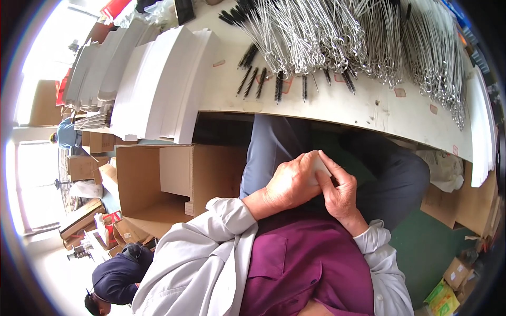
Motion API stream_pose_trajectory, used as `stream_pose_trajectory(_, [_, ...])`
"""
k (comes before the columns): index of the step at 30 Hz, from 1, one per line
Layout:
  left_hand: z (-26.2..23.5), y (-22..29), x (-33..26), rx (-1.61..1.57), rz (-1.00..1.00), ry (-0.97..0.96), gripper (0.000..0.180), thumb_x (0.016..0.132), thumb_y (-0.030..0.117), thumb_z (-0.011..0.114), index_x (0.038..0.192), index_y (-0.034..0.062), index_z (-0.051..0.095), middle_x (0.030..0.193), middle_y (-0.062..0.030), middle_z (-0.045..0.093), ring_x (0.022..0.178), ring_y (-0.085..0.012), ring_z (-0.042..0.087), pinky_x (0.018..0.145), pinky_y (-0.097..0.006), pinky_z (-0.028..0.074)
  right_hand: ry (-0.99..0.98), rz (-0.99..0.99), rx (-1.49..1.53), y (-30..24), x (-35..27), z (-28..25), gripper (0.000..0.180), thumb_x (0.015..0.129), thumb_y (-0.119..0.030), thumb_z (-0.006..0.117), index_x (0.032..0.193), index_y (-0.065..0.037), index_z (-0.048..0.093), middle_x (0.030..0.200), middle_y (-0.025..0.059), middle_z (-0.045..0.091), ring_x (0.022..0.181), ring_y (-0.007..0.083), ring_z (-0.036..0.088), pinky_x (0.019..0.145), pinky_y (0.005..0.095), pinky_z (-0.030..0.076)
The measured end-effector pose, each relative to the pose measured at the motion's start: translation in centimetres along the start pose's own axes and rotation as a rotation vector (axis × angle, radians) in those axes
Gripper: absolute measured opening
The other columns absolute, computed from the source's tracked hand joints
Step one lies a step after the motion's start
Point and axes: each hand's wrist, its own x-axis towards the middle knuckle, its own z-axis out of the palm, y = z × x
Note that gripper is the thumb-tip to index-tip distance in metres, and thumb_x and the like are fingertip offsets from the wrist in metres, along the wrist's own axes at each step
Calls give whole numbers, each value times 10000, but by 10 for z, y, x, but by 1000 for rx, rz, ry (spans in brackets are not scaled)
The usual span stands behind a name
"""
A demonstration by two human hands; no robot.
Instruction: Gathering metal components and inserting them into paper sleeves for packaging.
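Over my lap, my left hand [296, 178] and my right hand [339, 190] are close together, both closed around a small white piece [322, 168]. Only part of it shows between the fingers; it looks like the end of a flat white box. My left hand covers most of it, while the right thumb and fingers pinch its edge. On the table beyond lie several wire-handled brushes [316, 42] in a big heap, looped ends toward me. Several black bristle ends [258, 79] stick out near the table's front.
Stacks of flat white boxes [163, 79] cover the table's left side. An open cardboard box [153, 181] stands below, left of my legs. White strips [480, 126] stand at the right edge. Two other people [118, 276] are at the left, one farther off [68, 134].
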Motion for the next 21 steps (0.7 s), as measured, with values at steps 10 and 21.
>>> stream_pose_trajectory(10, [-69, 4, -14, 172, -148, -142, 733, 819, 282, 829, 1376, -19, 460, 1037, -269, 703, 932, -432, 721, 802, -481, 606, 107, 53, 174, -13, 52, -36, 404, 1049, -98, 636, 1421, 51, 578, 903, 4, 676, 706, 35, 551, 620, 212, 492])
stream_pose_trajectory(21, [-183, -84, 107, 769, -544, 323, 637, 881, 516, 706, 937, -119, 719, 895, -332, 721, 901, -460, 732, 844, -490, 585, 349, -237, -451, 6, 109, -92, 154, 963, -90, 705, 1091, -8, 728, 889, 104, 728, 705, 202, 684, 659, 324, 544])
